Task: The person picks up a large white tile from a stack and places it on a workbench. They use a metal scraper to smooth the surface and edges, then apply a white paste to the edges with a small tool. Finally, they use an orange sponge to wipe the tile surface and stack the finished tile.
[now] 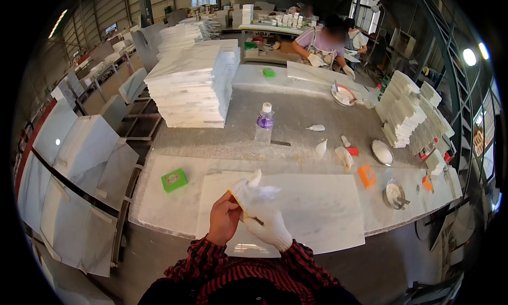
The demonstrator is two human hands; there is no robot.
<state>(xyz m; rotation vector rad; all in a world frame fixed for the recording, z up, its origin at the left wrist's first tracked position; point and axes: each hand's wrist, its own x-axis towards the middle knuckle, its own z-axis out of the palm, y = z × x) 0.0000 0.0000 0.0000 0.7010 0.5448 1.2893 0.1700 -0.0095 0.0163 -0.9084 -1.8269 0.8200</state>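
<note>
My left hand (224, 220) is bare and pinches the yellow-edged cuff of a loose white work glove (246, 193). My right hand (269, 228) wears a matching white glove and closes against the loose one from the right. A small dark mark shows between the two gloves; I cannot tell what it is. Both hands are over a polished white marble slab (323, 209) at the table's front edge. To the left of them, a green block (174, 180) rests on the pale stone surface.
Tall stacks of white slabs stand at the back left (185, 82) and right (399, 111). A clear bottle (264, 124) is mid-table. Orange blocks (366, 176), a bowl of white powder (382, 152) and a metal bowl (394, 194) lie to the right. A co-worker (325, 45) leans over the far side.
</note>
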